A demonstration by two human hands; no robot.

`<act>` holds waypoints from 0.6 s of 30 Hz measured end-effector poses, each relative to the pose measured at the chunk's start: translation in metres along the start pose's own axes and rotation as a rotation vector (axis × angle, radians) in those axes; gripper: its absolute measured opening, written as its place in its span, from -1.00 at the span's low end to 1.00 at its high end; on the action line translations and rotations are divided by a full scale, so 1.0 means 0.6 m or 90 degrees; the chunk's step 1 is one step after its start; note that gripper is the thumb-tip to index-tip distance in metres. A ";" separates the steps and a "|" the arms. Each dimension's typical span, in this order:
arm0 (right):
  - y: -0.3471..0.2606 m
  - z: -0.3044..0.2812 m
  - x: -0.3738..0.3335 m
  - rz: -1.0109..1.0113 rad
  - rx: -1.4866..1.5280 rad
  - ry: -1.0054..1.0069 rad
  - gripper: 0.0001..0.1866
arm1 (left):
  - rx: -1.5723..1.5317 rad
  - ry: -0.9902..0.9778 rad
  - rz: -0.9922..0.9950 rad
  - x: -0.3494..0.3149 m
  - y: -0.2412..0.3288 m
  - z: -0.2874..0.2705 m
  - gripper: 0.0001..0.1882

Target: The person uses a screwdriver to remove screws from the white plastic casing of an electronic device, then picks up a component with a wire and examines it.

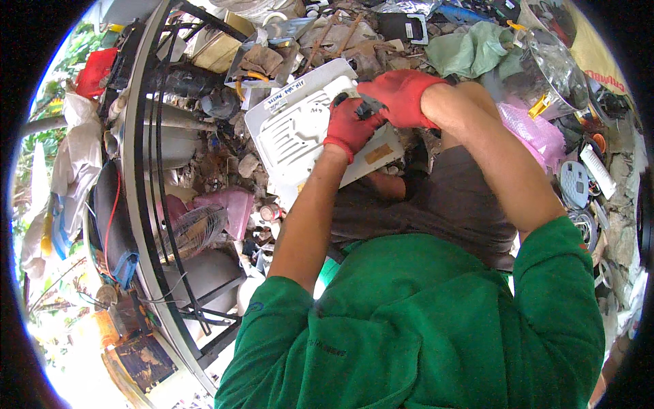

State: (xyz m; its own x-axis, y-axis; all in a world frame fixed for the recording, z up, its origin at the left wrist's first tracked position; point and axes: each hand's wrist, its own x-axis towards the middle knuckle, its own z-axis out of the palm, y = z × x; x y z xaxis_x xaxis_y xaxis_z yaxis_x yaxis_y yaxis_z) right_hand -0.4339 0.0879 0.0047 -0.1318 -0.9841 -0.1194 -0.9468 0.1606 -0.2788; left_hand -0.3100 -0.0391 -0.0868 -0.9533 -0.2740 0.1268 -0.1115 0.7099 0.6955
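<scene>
Where the white casing (289,146) lies, our left hand (351,125) and right hand (403,97) meet

While the casing slants in front of our legs (443,198), we have both red-gloved hands close together at its right side, beside a dark piece (368,109). Their fingers look curled, but we cannot tell whether either grips that piece. We probably keep the legs just nearer than the casing to brace it, and the hands together so one steadies the other. Pink bubble wrap (531,133) lies right of the casing; a metal frame (139,157) stands to its left.
</scene>
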 end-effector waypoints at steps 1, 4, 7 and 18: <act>0.001 0.001 -0.003 -0.038 -0.001 0.041 -0.55 | -0.004 0.032 0.017 -0.002 -0.004 0.003 -0.70; 0.008 0.002 -0.010 -0.056 0.044 0.029 -0.55 | 0.076 0.115 0.088 -0.001 -0.013 0.013 -0.72; 0.014 0.000 -0.010 -0.026 0.063 -0.006 -0.56 | 0.029 0.041 0.169 -0.002 -0.010 -0.005 -0.67; -0.003 0.012 -0.002 0.100 0.005 0.071 -0.60 | -0.178 0.061 -0.065 0.011 -0.003 0.015 -0.65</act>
State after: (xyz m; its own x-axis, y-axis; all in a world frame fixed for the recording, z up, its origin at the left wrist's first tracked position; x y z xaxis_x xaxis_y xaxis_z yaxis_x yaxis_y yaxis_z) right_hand -0.4298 0.0895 -0.0018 -0.3102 -0.9490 -0.0561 -0.9097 0.3134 -0.2725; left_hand -0.3188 -0.0363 -0.0938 -0.9088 -0.4042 0.1038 -0.1108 0.4735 0.8738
